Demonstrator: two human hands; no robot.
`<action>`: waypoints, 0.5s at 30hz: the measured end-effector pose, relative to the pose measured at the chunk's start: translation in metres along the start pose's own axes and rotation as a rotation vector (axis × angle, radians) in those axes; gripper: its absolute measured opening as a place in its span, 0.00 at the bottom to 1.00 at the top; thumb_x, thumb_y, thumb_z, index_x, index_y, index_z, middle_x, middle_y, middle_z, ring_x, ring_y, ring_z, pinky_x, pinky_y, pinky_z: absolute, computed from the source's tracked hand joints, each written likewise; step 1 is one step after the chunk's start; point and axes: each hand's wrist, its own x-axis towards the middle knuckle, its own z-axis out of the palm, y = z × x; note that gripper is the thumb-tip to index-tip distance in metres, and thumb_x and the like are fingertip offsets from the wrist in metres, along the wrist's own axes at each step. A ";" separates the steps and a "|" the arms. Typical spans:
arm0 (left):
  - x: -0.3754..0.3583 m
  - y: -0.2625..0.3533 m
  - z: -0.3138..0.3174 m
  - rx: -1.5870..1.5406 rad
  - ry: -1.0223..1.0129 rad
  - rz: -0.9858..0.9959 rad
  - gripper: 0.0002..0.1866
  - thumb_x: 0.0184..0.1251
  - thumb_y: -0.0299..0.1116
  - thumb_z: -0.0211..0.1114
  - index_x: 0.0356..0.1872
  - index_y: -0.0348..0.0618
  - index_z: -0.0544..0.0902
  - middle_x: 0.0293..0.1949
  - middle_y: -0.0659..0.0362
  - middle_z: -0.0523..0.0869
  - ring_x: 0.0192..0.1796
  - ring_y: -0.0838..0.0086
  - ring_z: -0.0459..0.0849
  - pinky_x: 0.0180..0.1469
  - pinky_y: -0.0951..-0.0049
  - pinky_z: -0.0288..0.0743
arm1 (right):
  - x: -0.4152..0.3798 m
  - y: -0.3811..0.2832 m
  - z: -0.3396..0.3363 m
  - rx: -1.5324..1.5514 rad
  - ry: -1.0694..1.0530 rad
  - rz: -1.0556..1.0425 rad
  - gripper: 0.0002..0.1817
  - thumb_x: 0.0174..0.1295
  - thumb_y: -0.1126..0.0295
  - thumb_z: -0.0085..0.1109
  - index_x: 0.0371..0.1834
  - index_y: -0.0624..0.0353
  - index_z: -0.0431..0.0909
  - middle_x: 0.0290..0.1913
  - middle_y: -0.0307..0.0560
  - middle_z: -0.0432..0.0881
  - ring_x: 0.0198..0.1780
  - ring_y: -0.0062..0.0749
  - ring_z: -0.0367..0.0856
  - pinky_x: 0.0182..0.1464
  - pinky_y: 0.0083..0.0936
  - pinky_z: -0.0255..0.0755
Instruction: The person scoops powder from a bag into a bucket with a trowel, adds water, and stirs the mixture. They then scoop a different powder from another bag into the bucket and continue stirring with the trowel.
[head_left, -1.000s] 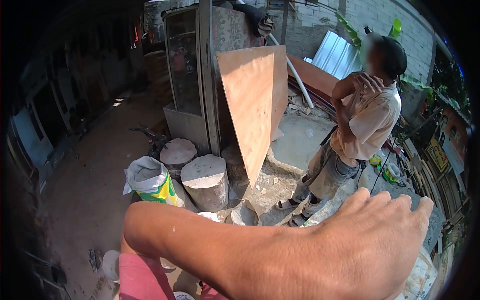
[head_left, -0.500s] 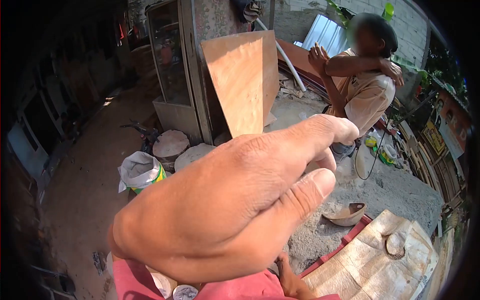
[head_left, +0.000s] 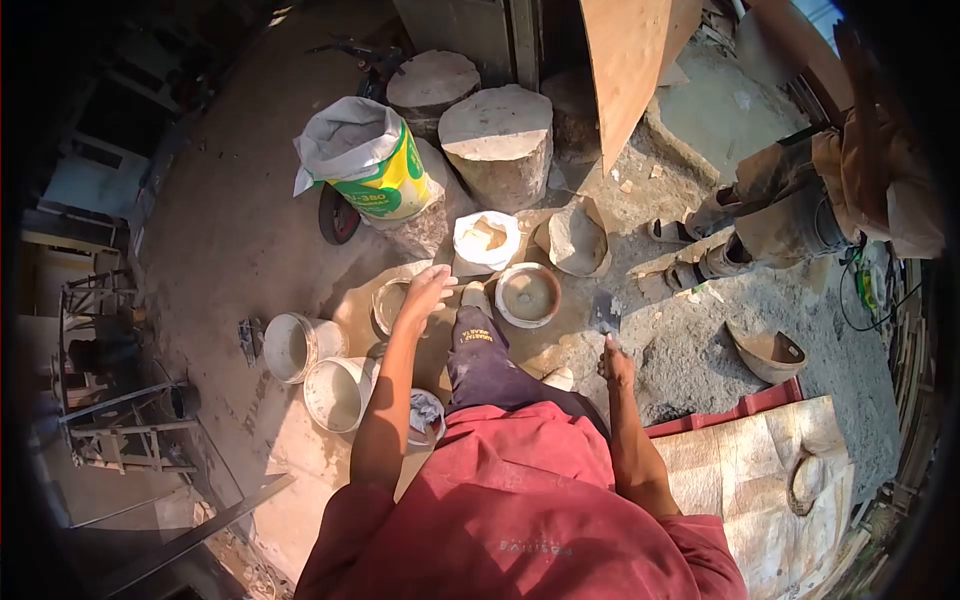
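Observation:
My left hand [head_left: 430, 293] is held out over the ground with its fingers stretched and holds nothing. It is nearest to a round bucket [head_left: 384, 312], which my forearm and hand partly cover. My right hand [head_left: 618, 366] is closed around the handle of a trowel [head_left: 606, 312], whose flat dark blade points forward. In front of my feet stand a round tub [head_left: 528, 318] with greyish contents and a white sack [head_left: 484, 262] with pale material inside. Behind the tub is a grey, bowl-like container [head_left: 577, 243].
White buckets [head_left: 325, 398] stand to my left. A yellow-green sack [head_left: 395, 188] sits near stumps [head_left: 497, 135]. On the right are a scoop-like bowl [head_left: 768, 352], rough grey sand [head_left: 690, 368] and a pale sheet [head_left: 740, 470]. A person [head_left: 800, 190] stands at the far right.
The view has tipped down toward the ground. My left hand, earlier large and close to the camera, is now lowered and farther off. My right hand with the trowel has come into view.

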 end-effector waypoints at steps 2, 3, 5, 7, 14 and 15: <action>0.049 -0.094 0.002 0.140 0.004 -0.104 0.29 0.68 0.50 0.59 0.62 0.39 0.72 0.51 0.53 0.83 0.54 0.64 0.79 0.55 0.67 0.72 | -0.010 -0.022 0.032 -0.125 -0.013 -0.054 0.23 0.59 0.48 0.63 0.25 0.59 0.74 0.20 0.41 0.73 0.16 0.26 0.71 0.17 0.24 0.64; 0.069 -0.141 0.003 0.222 -0.025 -0.100 0.32 0.63 0.52 0.63 0.62 0.40 0.72 0.54 0.49 0.82 0.59 0.60 0.78 0.57 0.64 0.71 | -0.007 -0.026 0.043 -0.154 -0.043 -0.057 0.22 0.59 0.49 0.63 0.26 0.59 0.75 0.20 0.40 0.73 0.16 0.25 0.70 0.16 0.24 0.64; 0.067 -0.170 0.021 0.317 0.024 -0.241 0.40 0.57 0.54 0.69 0.65 0.40 0.68 0.56 0.45 0.79 0.62 0.57 0.75 0.61 0.66 0.69 | -0.002 -0.038 0.072 -0.238 -0.064 -0.032 0.22 0.60 0.50 0.62 0.27 0.60 0.75 0.20 0.40 0.72 0.16 0.24 0.70 0.16 0.24 0.63; 0.083 -0.227 0.037 0.396 -0.017 -0.158 0.49 0.52 0.56 0.71 0.71 0.44 0.59 0.65 0.40 0.68 0.65 0.53 0.71 0.65 0.63 0.67 | 0.008 -0.053 0.108 -0.310 -0.087 -0.020 0.21 0.60 0.51 0.62 0.28 0.62 0.75 0.20 0.39 0.72 0.16 0.23 0.70 0.16 0.24 0.63; 0.101 -0.204 0.043 0.809 -0.139 -0.436 0.63 0.40 0.60 0.74 0.75 0.63 0.42 0.71 0.38 0.53 0.67 0.42 0.64 0.62 0.41 0.64 | 0.091 -0.048 0.243 -1.023 -0.103 -0.785 0.09 0.56 0.66 0.57 0.36 0.59 0.77 0.28 0.57 0.82 0.33 0.55 0.83 0.37 0.45 0.76; 0.103 -0.200 0.039 0.855 -0.103 -0.376 0.60 0.41 0.60 0.74 0.74 0.59 0.47 0.66 0.41 0.61 0.64 0.43 0.69 0.58 0.43 0.68 | 0.110 -0.040 0.264 -1.023 -0.098 -0.766 0.09 0.56 0.66 0.57 0.36 0.59 0.77 0.28 0.57 0.82 0.33 0.55 0.83 0.37 0.45 0.76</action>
